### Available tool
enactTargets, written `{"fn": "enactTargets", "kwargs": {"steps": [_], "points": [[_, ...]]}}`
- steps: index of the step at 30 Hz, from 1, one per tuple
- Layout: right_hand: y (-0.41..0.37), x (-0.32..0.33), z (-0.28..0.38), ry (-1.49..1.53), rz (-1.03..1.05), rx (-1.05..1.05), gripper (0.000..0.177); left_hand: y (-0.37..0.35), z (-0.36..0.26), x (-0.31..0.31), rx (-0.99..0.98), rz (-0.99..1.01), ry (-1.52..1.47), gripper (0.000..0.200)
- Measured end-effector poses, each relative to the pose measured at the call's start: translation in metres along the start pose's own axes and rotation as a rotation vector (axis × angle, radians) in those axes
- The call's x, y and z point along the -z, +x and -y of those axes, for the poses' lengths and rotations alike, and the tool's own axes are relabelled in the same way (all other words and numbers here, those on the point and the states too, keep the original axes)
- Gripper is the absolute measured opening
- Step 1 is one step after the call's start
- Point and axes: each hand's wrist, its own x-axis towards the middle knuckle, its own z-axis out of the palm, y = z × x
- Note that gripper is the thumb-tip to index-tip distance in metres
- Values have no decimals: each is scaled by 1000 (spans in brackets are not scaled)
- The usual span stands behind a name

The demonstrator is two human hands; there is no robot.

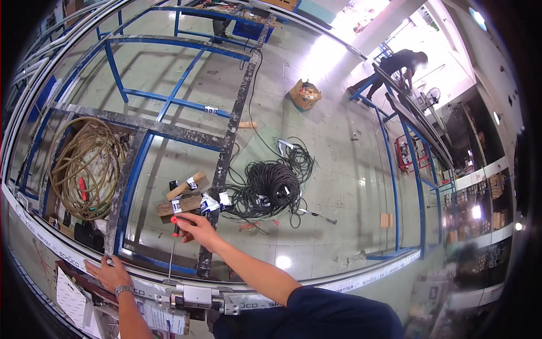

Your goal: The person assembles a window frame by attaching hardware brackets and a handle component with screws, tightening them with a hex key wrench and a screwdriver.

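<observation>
My right hand [195, 230] is closed around the red and black handle of a screwdriver [171, 257]. The long thin shaft points down to the white profile frame, with its tip beside a silver hinge [197, 296]. My left hand [113, 276], wearing a metal watch [123, 289], lies at the profile frame [42, 241] left of the screwdriver. Its fingers are bent together near a small greyish piece, too small to name. The profile carries printed protective film and rests across a blue steel stand [132, 195].
Wooden blocks [179, 204] lie beyond my right hand. A coiled hose [84, 169] fills a bay at left. Black coiled cable [274, 183] and a cardboard box [305, 95] sit on the floor. Another person [395, 66] bends over a second blue stand [418, 192] at right.
</observation>
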Motion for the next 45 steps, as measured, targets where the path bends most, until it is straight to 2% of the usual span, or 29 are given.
{"fn": "enactTargets", "kwargs": {"steps": [3, 6, 9, 18, 21, 24, 27, 30, 31, 34, 35, 38, 41, 45], "points": [[9, 2, 4, -597, -127, 171, 41, 0, 0, -1, -2, -9, 3, 42], [2, -10, 28, -906, -155, 204, 45, -1, -2, 2, -5, -4, 12, 41], [-6, -22, 59, -1020, -134, 53, 47, 1, 2, -5, -2, -33, -11, 38], [1, -25, 75, -1135, -33, -10, 45, 2, 3, -8, -3, -51, -12, 38], [6, -25, 74, -1171, -13, -47, 49, -1, -2, 0, 2, -30, -12, 38], [1, -24, 69, -1046, -12, 190, 47, -2, -5, 4, 13, -15, -3, 37], [6, -15, 51, -229, 284, 50, 49, -2, -6, 7, 39, 20, -8, 37], [-9, -24, 37, 156, 343, 157, 41, 1, 1, -3, 0, -28, 4, 37], [-7, -24, 28, 173, 332, 174, 33, 2, 2, -6, -2, -36, -14, 37], [15, -27, -4, -51, 15, 318, 26, 1, 1, -3, 5, -26, -12, 37], [17, -26, -7, -241, -86, 390, 22, 0, 0, -2, 1, -20, -12, 37], [31, -35, -21, -37, -100, 574, 22, 0, 0, -4, 18, -28, -19, 38], [29, -35, -14, 40, -8, 484, 22, 4, 6, -12, 0, -53, -16, 38], [28, -28, -14, -58, 1, 447, 22, 0, -1, 0, 19, -10, -15, 37]]}}
